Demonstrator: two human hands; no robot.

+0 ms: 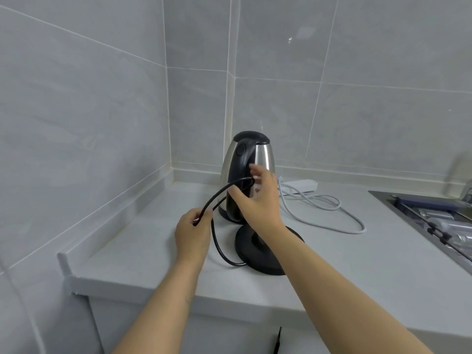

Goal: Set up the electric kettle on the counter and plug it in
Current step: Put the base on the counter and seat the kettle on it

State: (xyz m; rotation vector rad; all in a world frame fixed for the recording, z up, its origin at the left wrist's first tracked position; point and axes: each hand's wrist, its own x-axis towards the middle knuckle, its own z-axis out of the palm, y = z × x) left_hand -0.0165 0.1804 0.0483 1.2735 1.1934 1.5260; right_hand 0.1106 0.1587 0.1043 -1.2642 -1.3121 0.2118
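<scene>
The steel kettle (249, 175) is standing upright at the centre of the frame, off its black base (265, 251), which is lying flat on the tabletop (357, 264) just below and in front of it. The black cord (217, 200) is running from the base's left edge up in a loop. The left hand (195, 232) is pinching the cord's middle between curled fingers; the right hand (258, 200) is holding the loop's far end in front of the kettle's handle, fingers partly spread, though the plug itself is hidden. The cord looks limp yet springy, likely to coil back, so gripping it near the plug should be giving the best control. The kettle looks smooth and slippery on its body; its black handle is the sensible hold. A white power strip (304, 186) with its own white cable (332, 215) is lying right of the kettle, near the wall.
</scene>
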